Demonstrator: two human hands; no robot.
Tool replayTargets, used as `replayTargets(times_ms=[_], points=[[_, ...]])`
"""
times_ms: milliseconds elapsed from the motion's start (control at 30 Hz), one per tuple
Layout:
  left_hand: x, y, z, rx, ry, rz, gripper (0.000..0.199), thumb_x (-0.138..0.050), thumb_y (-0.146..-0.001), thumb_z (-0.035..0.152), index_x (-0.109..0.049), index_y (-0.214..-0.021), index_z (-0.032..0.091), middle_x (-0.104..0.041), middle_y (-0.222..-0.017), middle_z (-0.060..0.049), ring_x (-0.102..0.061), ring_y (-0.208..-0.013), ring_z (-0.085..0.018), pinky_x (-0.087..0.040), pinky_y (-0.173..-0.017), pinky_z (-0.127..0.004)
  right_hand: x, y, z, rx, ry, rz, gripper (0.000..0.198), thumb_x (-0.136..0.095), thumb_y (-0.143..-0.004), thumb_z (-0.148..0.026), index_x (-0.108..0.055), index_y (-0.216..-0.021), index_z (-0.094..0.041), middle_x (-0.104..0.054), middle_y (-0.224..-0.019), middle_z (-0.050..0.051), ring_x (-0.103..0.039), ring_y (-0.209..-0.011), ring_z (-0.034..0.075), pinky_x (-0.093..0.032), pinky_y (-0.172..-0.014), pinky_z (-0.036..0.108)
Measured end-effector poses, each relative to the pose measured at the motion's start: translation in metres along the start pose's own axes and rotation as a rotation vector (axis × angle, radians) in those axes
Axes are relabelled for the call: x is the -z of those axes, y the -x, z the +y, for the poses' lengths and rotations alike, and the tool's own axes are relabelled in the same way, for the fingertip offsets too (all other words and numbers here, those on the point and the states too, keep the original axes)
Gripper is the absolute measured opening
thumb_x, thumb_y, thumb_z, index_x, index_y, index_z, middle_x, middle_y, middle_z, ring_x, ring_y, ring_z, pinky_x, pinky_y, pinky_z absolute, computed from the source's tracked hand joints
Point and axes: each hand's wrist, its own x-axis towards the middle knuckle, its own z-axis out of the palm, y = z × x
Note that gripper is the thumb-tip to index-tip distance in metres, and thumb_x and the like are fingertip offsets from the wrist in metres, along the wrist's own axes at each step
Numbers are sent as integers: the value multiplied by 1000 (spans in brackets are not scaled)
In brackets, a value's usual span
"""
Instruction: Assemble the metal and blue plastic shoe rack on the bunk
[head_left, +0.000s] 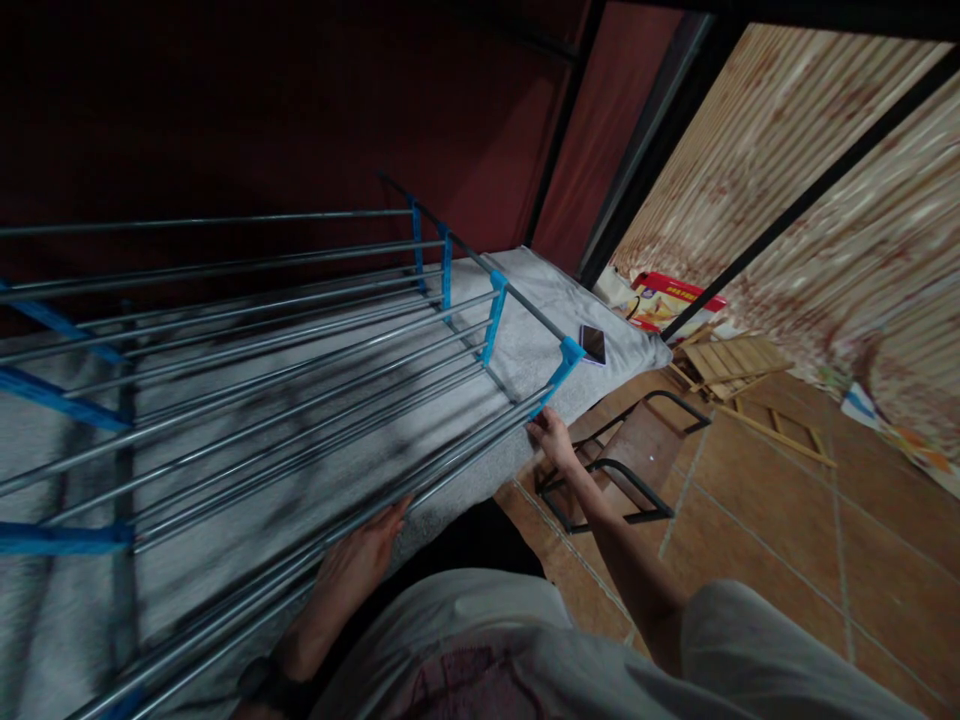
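Observation:
A shoe rack (322, 390) of grey metal tubes with blue plastic brackets lies on its side across a grey cloth-covered surface (450, 490). My right hand (553, 437) has its fingers closed at the lower end of a blue bracket (551, 385), where the near tubes meet it. My left hand (367, 545) grips the nearest tubes further along, with part of its fingers hidden behind them. A dark watch or band (274, 685) is on my left wrist. The rack's left end runs out of view.
A phone (592, 344) lies on the cloth beyond the rack's right end. On the tiled floor (780, 500) stand a dark metal-framed chair (637, 450) and a folded wooden piece (739, 360). Behind them is a red box (667, 300). A dark red wall (300, 110) rises behind the rack.

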Motion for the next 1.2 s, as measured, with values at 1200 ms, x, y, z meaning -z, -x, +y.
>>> replayTargets(times_ms=[1200], points=[[-1, 1, -11, -37, 30, 23, 49, -30, -101, 29, -50, -146, 24, -56, -145, -5, -56, -130, -21, -45, -111, -35, -7, 3, -9, 74, 65, 3, 3, -45, -70, -22, -48, -71, -22, -51, -79, 4, -51, -77, 19, -42, -74, 31]])
